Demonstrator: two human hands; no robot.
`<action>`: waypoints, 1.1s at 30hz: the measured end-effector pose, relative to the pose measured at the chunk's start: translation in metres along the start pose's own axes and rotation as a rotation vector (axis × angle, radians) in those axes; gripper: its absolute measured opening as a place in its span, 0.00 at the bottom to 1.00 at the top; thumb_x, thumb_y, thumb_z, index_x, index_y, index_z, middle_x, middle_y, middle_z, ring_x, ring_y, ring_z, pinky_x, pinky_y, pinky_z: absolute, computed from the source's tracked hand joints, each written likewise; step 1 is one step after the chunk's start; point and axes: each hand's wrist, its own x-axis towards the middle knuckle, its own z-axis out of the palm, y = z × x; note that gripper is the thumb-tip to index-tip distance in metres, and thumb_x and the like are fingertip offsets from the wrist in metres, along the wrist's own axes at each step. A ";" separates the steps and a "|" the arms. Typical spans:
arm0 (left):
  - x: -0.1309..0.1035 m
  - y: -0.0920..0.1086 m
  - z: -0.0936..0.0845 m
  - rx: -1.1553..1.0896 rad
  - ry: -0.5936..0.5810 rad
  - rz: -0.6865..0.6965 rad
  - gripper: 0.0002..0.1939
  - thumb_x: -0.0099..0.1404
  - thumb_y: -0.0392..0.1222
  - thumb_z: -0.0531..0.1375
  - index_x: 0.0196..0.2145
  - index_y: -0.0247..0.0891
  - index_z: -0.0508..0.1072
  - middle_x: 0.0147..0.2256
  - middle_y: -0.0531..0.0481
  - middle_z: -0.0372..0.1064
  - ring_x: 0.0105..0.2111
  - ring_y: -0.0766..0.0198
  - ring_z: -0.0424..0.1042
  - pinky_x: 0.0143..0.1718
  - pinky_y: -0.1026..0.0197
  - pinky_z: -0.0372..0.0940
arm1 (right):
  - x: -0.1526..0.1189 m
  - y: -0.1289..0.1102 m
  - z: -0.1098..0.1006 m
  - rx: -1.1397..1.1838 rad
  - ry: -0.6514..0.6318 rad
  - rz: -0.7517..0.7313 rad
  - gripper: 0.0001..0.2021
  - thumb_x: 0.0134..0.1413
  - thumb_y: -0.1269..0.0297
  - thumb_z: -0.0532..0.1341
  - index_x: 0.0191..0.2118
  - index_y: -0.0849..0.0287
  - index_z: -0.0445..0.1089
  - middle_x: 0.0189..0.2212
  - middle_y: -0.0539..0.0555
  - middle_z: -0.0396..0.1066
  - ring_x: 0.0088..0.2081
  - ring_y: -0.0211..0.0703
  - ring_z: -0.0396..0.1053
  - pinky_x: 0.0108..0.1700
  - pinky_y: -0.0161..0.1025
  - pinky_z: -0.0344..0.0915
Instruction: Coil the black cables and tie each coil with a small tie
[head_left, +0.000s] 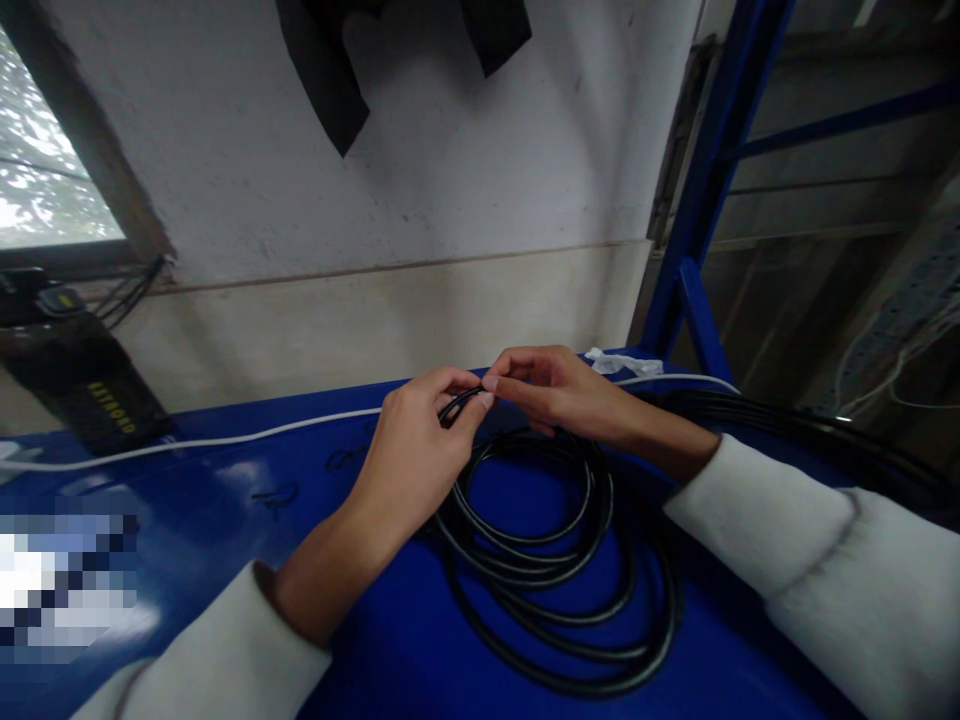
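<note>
A coil of black cable (589, 560) lies in loose loops on the blue table (360, 640). Above its far edge, my left hand (427, 435) pinches a thin black piece of cable (459, 402) between thumb and fingers. My right hand (544, 388) meets it from the right, its thumb and index finger closed at the tip of my left thumb. Whatever lies between my right fingertips is too small to make out.
A white cable (277, 430) runs along the table's back. Small black ties (276, 494) lie at left, near a black bag (97, 385). Crumpled white plastic (622, 362) and more black cable (780, 415) sit at right, by a blue metal frame (694, 220).
</note>
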 end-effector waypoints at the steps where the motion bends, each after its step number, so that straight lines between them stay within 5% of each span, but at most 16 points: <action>1: 0.000 0.000 0.000 0.001 -0.001 0.005 0.08 0.71 0.43 0.64 0.45 0.41 0.81 0.40 0.45 0.83 0.34 0.56 0.81 0.28 0.61 0.68 | 0.000 0.000 0.000 -0.001 -0.007 0.005 0.18 0.63 0.47 0.65 0.39 0.60 0.73 0.20 0.44 0.64 0.17 0.31 0.58 0.19 0.32 0.55; 11: 0.000 -0.006 0.002 -0.010 -0.018 0.057 0.07 0.73 0.42 0.62 0.45 0.43 0.81 0.43 0.46 0.83 0.43 0.54 0.81 0.36 0.59 0.72 | -0.002 -0.001 -0.001 0.013 -0.081 0.046 0.15 0.67 0.54 0.61 0.36 0.61 0.75 0.20 0.45 0.62 0.18 0.31 0.56 0.21 0.33 0.54; 20: -0.001 -0.006 0.002 0.016 0.004 0.089 0.06 0.73 0.41 0.63 0.45 0.44 0.80 0.45 0.47 0.83 0.45 0.54 0.81 0.40 0.57 0.71 | 0.000 0.008 -0.006 -0.001 -0.122 0.061 0.15 0.68 0.55 0.60 0.38 0.62 0.77 0.28 0.51 0.73 0.19 0.31 0.60 0.19 0.33 0.52; 33: -0.002 -0.002 0.001 0.074 0.032 0.101 0.05 0.71 0.42 0.65 0.44 0.43 0.80 0.42 0.48 0.83 0.40 0.56 0.80 0.38 0.57 0.68 | 0.000 0.000 -0.003 0.089 -0.131 0.129 0.17 0.65 0.53 0.61 0.28 0.59 0.68 0.22 0.47 0.63 0.17 0.30 0.57 0.18 0.32 0.54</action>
